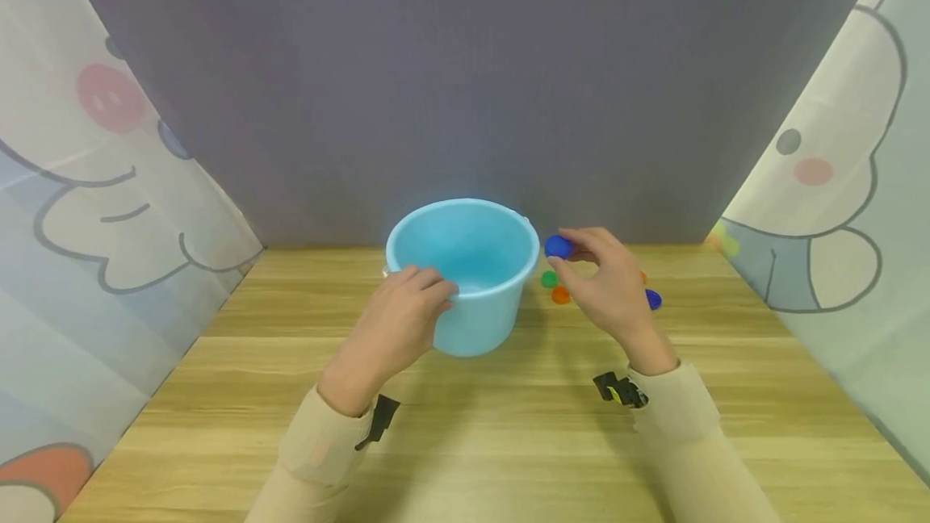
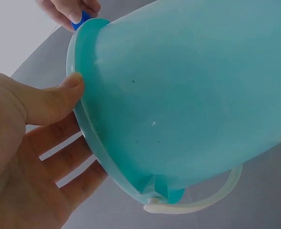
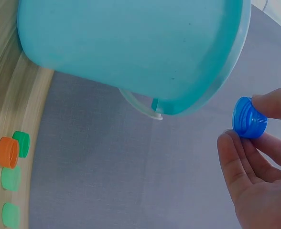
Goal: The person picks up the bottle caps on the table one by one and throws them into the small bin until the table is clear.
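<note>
A light blue bucket [image 1: 475, 321] stands upright on the wooden table. My left hand [image 1: 403, 313] holds its near left rim, thumb [image 2: 54, 100] on the outside and fingers reaching over the edge. Just right of the bucket, at about rim height, my right hand [image 1: 606, 281] pinches a blue bottle cap [image 3: 249, 118] between thumb and fingertips. The cap's hollow, ribbed side faces the bucket in the right wrist view. Inside the bucket, the part of the floor that shows is plain blue.
Right of the bucket lie loose caps: a green cap [image 1: 549, 279], an orange cap [image 1: 560, 294] and a blue cap [image 1: 653, 299], some partly behind my right hand. The bucket's white handle [image 2: 193, 202] hangs down behind it. A grey panel [image 1: 465, 87] rises at the table's back.
</note>
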Motion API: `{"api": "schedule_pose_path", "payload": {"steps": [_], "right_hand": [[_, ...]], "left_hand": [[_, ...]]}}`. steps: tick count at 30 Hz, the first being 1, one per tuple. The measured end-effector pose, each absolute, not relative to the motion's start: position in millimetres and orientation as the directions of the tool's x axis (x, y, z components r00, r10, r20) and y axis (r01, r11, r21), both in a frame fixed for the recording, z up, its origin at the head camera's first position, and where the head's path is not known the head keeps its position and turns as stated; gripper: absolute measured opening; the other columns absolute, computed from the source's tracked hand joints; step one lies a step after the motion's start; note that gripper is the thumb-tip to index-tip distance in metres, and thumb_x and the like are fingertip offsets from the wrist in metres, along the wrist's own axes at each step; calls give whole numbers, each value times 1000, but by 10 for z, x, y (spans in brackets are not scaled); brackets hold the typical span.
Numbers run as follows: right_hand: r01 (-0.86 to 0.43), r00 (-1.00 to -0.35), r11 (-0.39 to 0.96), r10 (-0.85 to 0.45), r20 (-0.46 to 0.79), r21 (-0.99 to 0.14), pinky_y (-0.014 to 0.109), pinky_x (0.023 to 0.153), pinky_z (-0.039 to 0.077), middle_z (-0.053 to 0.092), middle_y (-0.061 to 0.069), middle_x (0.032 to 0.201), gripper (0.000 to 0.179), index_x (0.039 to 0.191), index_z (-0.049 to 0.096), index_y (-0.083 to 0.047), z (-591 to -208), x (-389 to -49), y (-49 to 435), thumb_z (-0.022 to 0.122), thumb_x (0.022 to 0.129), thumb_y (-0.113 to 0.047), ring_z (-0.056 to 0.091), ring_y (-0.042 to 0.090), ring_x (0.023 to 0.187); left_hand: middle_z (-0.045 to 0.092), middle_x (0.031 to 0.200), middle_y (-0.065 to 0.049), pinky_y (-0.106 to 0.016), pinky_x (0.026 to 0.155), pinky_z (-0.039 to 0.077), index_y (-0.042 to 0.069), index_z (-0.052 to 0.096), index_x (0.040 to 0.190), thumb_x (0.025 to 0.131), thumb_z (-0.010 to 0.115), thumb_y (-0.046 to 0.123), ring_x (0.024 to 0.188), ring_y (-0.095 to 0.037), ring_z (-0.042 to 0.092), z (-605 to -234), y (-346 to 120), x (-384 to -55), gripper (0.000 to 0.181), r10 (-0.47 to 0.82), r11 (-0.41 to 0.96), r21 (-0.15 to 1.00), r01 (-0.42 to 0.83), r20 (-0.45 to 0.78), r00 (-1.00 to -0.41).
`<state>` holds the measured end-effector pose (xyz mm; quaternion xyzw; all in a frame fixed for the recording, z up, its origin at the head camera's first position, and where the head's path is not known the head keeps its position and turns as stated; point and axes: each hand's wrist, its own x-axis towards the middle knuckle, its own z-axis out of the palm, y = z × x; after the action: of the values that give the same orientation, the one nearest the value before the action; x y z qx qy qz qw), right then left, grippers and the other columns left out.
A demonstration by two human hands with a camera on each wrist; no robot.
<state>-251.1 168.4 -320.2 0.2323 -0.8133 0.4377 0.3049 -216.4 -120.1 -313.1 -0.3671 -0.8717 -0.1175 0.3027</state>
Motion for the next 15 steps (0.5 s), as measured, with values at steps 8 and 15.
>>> {"api": "schedule_pose_path", "payload": {"steps": [8, 15], "right_hand": [[-632, -723, 523, -131, 679, -572, 17, 86, 49, 66, 16, 112, 36, 122, 68, 6, -3188, -2485, 1608, 76, 88, -1, 69, 28, 94], [-633, -726, 533, -158, 669, -561, 44, 86, 56, 66, 15, 113, 37, 122, 68, 5, -3147, -2506, 1554, 77, 88, -3, 68, 26, 96]], "left_hand": [[66, 88, -4, -35, 71, 51, 5, 73, 99, 85, 79, 3, 79, -25, 58, -3135, -1208, -2165, 15, 566, 699, -4, 715, 615, -550], [67, 89, -4, -35, 72, 51, 5, 74, 100, 85, 80, 3, 80, -24, 59, -3129, -1220, -2172, 17, 562, 700, 8, 714, 612, -557]]}}
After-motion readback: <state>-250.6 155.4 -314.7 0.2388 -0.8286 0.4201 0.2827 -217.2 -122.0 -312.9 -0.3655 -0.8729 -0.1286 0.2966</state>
